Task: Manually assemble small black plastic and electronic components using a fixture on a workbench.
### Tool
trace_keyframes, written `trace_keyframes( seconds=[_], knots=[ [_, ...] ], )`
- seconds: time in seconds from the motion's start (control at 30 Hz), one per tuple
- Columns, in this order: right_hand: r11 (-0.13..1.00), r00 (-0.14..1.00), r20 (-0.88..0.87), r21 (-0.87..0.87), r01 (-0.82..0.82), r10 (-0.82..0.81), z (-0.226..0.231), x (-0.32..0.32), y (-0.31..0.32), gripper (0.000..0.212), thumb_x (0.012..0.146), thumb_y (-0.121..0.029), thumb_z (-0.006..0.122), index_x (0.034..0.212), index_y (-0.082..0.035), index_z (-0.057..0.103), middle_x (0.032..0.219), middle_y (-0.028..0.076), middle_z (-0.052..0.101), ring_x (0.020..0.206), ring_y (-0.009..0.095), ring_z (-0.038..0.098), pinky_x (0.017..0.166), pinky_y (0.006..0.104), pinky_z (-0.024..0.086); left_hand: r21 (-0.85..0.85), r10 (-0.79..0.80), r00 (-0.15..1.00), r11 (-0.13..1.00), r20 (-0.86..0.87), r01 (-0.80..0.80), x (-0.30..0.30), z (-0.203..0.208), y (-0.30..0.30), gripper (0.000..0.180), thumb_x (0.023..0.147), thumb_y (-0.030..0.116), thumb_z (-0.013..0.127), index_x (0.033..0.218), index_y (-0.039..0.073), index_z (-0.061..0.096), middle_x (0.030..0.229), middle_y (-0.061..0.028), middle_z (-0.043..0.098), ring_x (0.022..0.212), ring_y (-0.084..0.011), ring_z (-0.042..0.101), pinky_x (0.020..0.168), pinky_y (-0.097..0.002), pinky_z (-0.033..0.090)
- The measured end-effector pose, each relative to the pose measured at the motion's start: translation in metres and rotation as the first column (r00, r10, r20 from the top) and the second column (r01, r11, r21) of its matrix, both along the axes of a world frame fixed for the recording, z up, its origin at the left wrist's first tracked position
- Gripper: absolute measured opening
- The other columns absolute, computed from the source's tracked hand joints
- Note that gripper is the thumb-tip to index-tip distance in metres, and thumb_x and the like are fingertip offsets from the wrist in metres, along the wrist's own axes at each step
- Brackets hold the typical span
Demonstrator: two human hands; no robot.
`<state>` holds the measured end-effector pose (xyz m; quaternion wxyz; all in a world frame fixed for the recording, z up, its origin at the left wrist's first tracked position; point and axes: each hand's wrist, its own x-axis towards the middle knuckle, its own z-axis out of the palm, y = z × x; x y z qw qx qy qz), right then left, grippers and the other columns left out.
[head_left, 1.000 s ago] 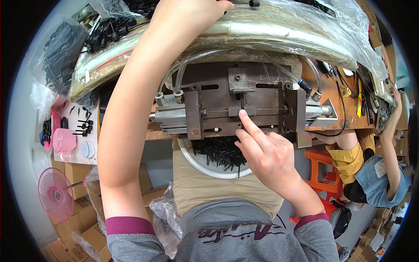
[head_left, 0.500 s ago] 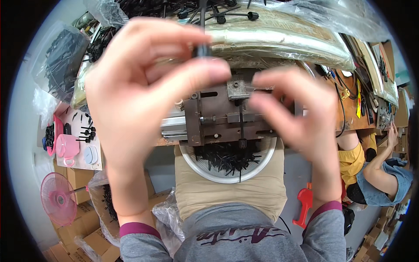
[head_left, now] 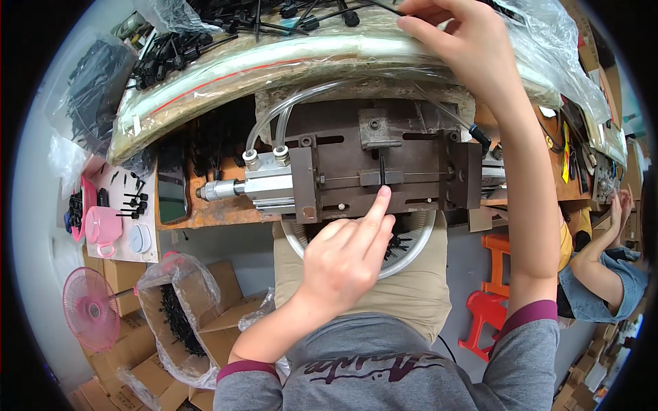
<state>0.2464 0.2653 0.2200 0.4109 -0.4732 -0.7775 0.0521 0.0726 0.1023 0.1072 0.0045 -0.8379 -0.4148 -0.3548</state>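
My left hand [head_left: 346, 264] reaches over the front of a dark metal fixture [head_left: 336, 161], its index finger stretched out and the other fingers loosely bent. That fingertip touches a thin black stem [head_left: 382, 166] lying across the small grey block at the fixture's middle. Any further part of the stem is hidden under the hand. At the far side, my right hand [head_left: 473, 48] pinches a thin black rod-like piece [head_left: 385, 7] beside the heap of black stemmed parts [head_left: 175, 58]. The far end of that piece is not clear.
A silver air cylinder [head_left: 271, 192] with clear hoses sits left of the fixture. On my lap rests a white tub [head_left: 411, 264] with black parts. A plastic-covered roll [head_left: 274, 61] lies behind. A pink fan [head_left: 92, 308], red stool [head_left: 483, 318] and a co-worker [head_left: 596, 274] are around.
My left hand has dropped from close in front of the camera, where it held a black-headed part, to the fixture's middle. My right hand has moved from the fixture to the far heap.
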Motion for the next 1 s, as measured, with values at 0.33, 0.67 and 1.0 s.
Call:
trace_keyframes(
  seconds=[0.33, 0.67, 1.0],
  knots=[
    [0.968, 0.939, -0.342, -0.225, -0.113, 0.031, 0.004, 0.019, -0.058, 0.019, 0.085, -0.011, 0.076, 0.100, -0.002, 0.072, 0.090, 0.003, 0.072, 0.081, 0.010, 0.064, 0.072, 0.0220, 0.048, -0.070, 0.036, 0.999, 0.997, -0.038, -0.038, 0.002, 0.004, 0.006, 0.025, 0.069, 0.012, 0.080, 0.092, 0.005, 0.073, 0.123, -0.0087, 0.069, 0.060, -0.0149, 0.063, 0.059, -0.0255, 0.049],
    [0.919, 0.888, -0.435, -0.271, -0.286, 0.148, -0.014, 0.020, -0.113, 0.034, 0.075, 0.006, 0.077, 0.107, 0.005, 0.066, 0.107, 0.010, 0.065, 0.086, 0.013, 0.064, 0.074, 0.0225, 0.051, -0.146, 0.034, 0.999, 0.989, -0.022, -0.037, 0.002, 0.009, 0.008, 0.025, 0.069, 0.013, 0.081, 0.092, 0.007, 0.073, 0.123, -0.0077, 0.069, 0.058, -0.0157, 0.064, 0.058, -0.0257, 0.050],
    [0.982, 0.983, 0.025, -0.047, -0.183, 0.184, -0.070, 0.018, -0.155, 0.029, 0.074, 0.002, 0.078, 0.100, 0.004, 0.067, 0.123, 0.022, 0.063, 0.096, 0.032, 0.069, 0.078, 0.0360, 0.057, -0.268, -0.023, 0.997, 0.962, 0.080, 0.044, -0.026, 0.084, 0.019, 0.031, 0.077, 0.015, 0.082, 0.105, 0.007, 0.074, 0.107, -0.0106, 0.074, 0.071, -0.0146, 0.069, 0.064, -0.0261, 0.054]
  ],
)
